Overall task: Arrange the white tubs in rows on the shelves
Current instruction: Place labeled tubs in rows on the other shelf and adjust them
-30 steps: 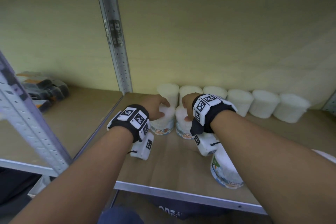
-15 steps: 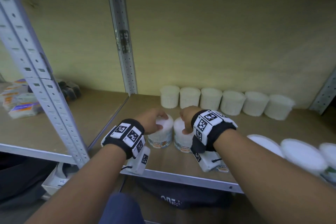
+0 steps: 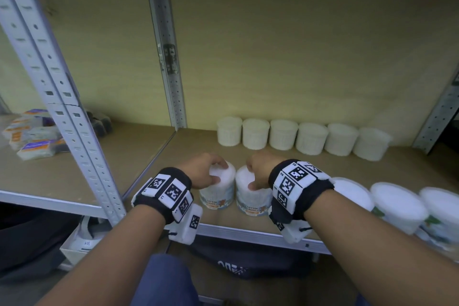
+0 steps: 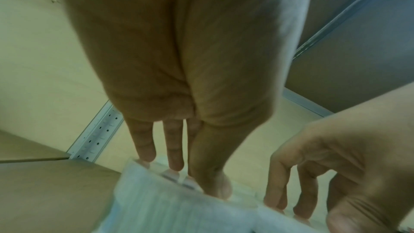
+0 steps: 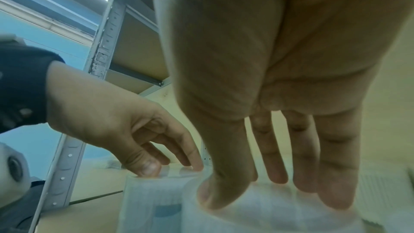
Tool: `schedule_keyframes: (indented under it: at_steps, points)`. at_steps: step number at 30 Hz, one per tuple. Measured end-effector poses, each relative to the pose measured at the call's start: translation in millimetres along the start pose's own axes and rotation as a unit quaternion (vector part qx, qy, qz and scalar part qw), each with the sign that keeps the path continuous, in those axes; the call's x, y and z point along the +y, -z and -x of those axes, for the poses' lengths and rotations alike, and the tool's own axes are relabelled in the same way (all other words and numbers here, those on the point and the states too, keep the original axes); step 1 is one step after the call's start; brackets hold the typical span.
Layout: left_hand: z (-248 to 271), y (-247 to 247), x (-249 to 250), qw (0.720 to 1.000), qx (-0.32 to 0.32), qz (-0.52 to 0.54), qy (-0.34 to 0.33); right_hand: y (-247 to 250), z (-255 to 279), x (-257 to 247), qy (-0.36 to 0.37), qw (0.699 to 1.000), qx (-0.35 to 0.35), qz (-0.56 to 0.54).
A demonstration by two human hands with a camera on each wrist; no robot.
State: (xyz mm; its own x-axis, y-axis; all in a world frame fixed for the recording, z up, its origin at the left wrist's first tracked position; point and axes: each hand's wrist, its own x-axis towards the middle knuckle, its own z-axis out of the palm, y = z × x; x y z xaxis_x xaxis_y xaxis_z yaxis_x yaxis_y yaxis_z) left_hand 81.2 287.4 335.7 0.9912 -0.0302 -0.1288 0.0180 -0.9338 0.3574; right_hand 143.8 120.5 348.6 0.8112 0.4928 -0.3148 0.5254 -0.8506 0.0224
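A person's left hand [image 3: 201, 170] grips the lid of one white tub [image 3: 218, 190] from above, thumb on the near edge and fingertips [image 4: 174, 163] on the far edge, while the right hand [image 3: 259, 171] holds a second tub [image 3: 250, 196] the same way, its thumb [image 5: 215, 190] and fingers [image 5: 333, 183] spread over the lid. The two tubs stand upright and touching, close to the near edge of the wooden shelf [image 3: 285, 164], each with a printed label reading "Cotton Buds" facing the camera. At the far side of the shelf, against the back panel, a row of six white tubs [image 3: 298, 136] stands side by side, well apart from the pair in hand. To the right along the near edge, more tubs [image 3: 397, 204] stand with their lids [image 3: 352, 192] up, partly hidden behind the right forearm. A perforated metal upright [image 3: 62, 112] rises at the near left, between the viewer and the neighbouring shelf bay, where a heap of packets [image 3: 32, 134] lies at the left. A second upright [image 3: 171, 62] stands at the back between the two bays. Both wrists wear black bands with square black-and-white markers [image 3: 171, 190].
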Motion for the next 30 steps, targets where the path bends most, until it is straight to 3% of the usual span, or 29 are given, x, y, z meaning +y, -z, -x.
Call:
schedule_keyframes:
  at_steps: [10,19,30]
  points:
    - [2,1,4,1.0,-0.01,-0.019,-0.015,-1,17,4,0.012,1.0,0.002,-0.004]
    - [5,4,7,0.999,-0.013,0.027,-0.016,0,22,11,0.019,0.999,0.016,-0.04]
    - [-31,14,47,0.995,0.051,0.078,-0.039,24,36,65,0.019,0.986,0.099,-0.133]
